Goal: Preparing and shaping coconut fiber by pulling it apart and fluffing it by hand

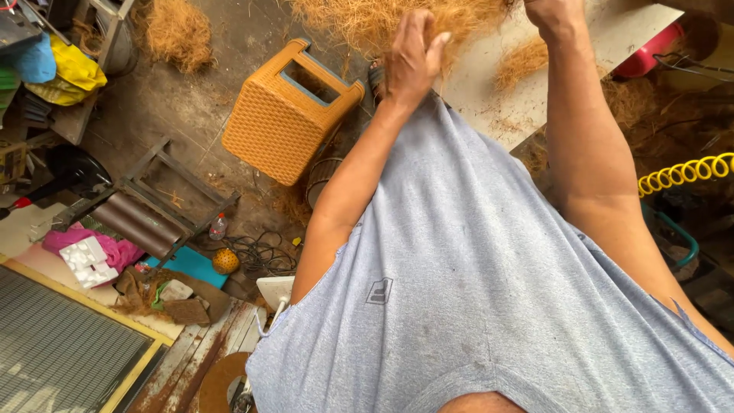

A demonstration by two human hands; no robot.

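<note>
**Both hands in the coir at the worktop**

The left hand (413, 57) is raised to a mass of brown fibre (367, 19) at the top of the view, fingers together and curled, thumb out, seemingly pinching strands to tease them from the heap. The right hand (554, 15) reaches further in and is cut off by the frame edge, so I cannot tell its grip. The fibre lies on a pale worktop (535, 92), likely kept there so it sits at arm height; a smaller tuft (524, 61) rests just beside the right forearm.

Below on the floor stands an orange woven stool (283, 115), tipped on its side. Another fibre pile (176, 30) lies well apart at top left. Near the lower left are a small clear bottle (219, 226) with a red cap, a yellow ball (225, 261), a white moulded foam piece (89, 261) on pink cloth (115, 248), and a blue sheet (191, 264). A yellow coiled hose (684, 173) hangs at right. No labels are legible.
</note>
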